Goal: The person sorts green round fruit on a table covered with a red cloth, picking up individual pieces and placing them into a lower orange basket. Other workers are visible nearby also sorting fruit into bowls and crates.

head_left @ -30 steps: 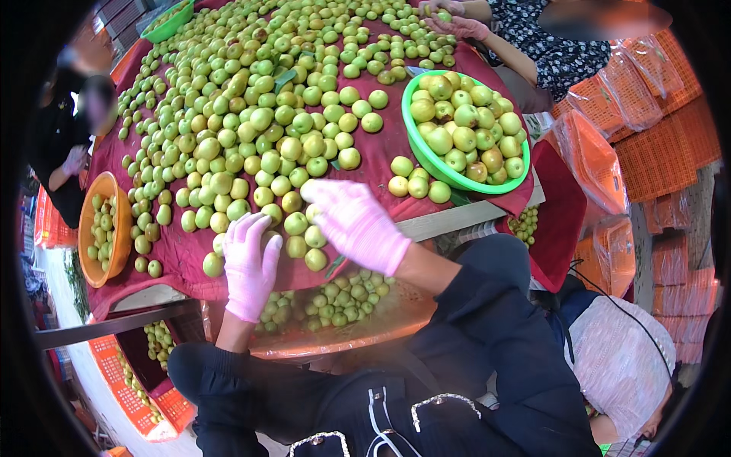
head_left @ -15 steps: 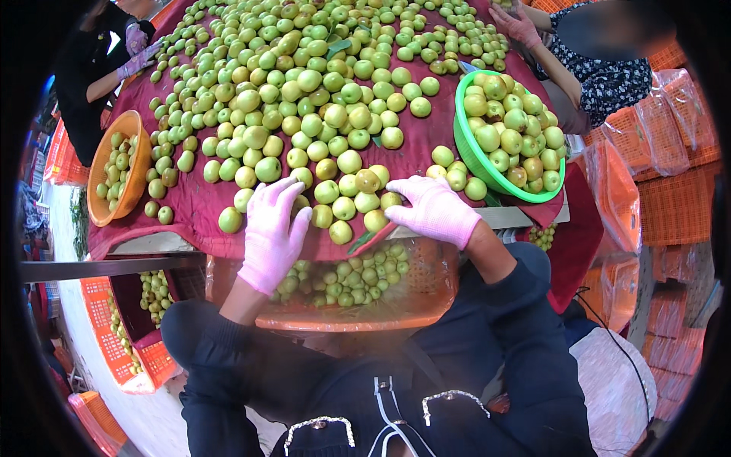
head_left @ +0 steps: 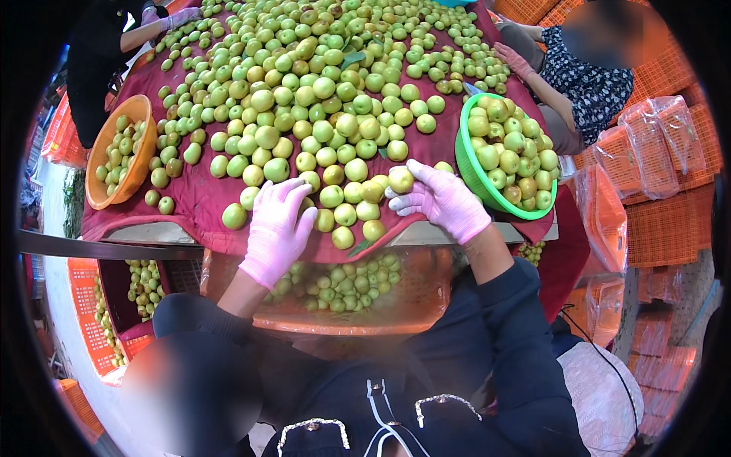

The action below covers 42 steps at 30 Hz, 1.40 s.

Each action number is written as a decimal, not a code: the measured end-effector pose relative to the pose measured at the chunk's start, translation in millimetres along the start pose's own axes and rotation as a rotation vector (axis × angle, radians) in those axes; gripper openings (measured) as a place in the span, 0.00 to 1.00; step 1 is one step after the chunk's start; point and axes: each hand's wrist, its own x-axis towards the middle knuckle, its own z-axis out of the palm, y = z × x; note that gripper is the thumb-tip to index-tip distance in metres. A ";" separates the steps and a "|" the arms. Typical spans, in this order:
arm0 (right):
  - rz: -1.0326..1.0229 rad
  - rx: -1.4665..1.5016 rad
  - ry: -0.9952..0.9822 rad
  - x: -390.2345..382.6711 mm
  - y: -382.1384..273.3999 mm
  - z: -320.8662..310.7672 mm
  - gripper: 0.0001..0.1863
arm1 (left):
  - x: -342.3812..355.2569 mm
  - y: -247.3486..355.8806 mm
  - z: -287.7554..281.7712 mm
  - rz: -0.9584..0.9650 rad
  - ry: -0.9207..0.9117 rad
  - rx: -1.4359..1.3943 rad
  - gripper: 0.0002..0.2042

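A heap of green jujubes point(head_left: 304, 95) covers the dark red cloth point(head_left: 179, 221) on the table before me. My right hand point(head_left: 449, 202), in a pink glove, is closed on one yellowish-green jujube point(head_left: 400, 179), pinched at the fingertips just above the cloth's near edge. My left hand point(head_left: 279, 228), also in a pink glove, rests at the near edge of the heap with fingers stretched and thumb apart. Its fingertips are beside a partly hidden jujube, and nothing shows in its grasp. A loose jujube point(head_left: 234, 216) lies left of it.
A green basket point(head_left: 466, 164) full of jujubes stands at right, an orange bowl point(head_left: 145, 164) of them at left. Below the table edge is a plastic-lined orange crate point(head_left: 358, 324) with more fruit. Two people's gloved hands work at the far sides. Orange crates point(head_left: 662, 228) are stacked at right.
My right hand has closed on a jujube and lifted it slightly, where before its fingers reached among the fruit. My left hand stays nearly in place. The view has shifted a little.
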 end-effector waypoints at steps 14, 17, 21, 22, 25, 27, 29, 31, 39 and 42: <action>-0.316 -0.519 0.325 7.7 8.4 9.9 0.23 | 1.0 3.2 -2.8 0.022 0.014 -0.013 0.19; -0.402 -0.995 0.258 2.3 12.4 15.0 0.24 | 4.9 11.4 -6.5 0.143 -0.005 -0.014 0.19; -0.460 -1.144 0.266 3.7 19.7 10.7 0.24 | 11.6 31.9 2.4 0.409 -0.105 -0.079 0.21; -0.476 -1.179 0.276 7.6 20.9 7.8 0.24 | 10.5 40.2 8.7 0.423 -0.138 -0.065 0.21; -0.319 -0.842 0.209 12.1 21.9 9.3 0.23 | 10.6 56.3 27.8 0.471 -0.143 0.073 0.21; -0.293 -0.719 0.201 24.6 28.6 5.8 0.23 | 16.7 67.5 41.1 0.399 -0.215 0.138 0.20; -0.275 -0.684 0.227 29.6 27.0 6.5 0.24 | 30.6 74.6 48.2 0.409 -0.247 0.243 0.17; -0.244 -0.616 0.237 35.2 24.6 3.3 0.24 | 39.7 70.4 42.5 0.407 -0.210 0.099 0.20; -0.228 -0.586 0.306 44.2 28.4 -4.8 0.26 | 32.7 64.0 15.1 -0.426 -0.295 -1.367 0.25; -0.309 -0.673 0.323 45.2 29.7 0.4 0.25 | 37.0 75.5 16.3 -0.498 -0.218 -1.778 0.29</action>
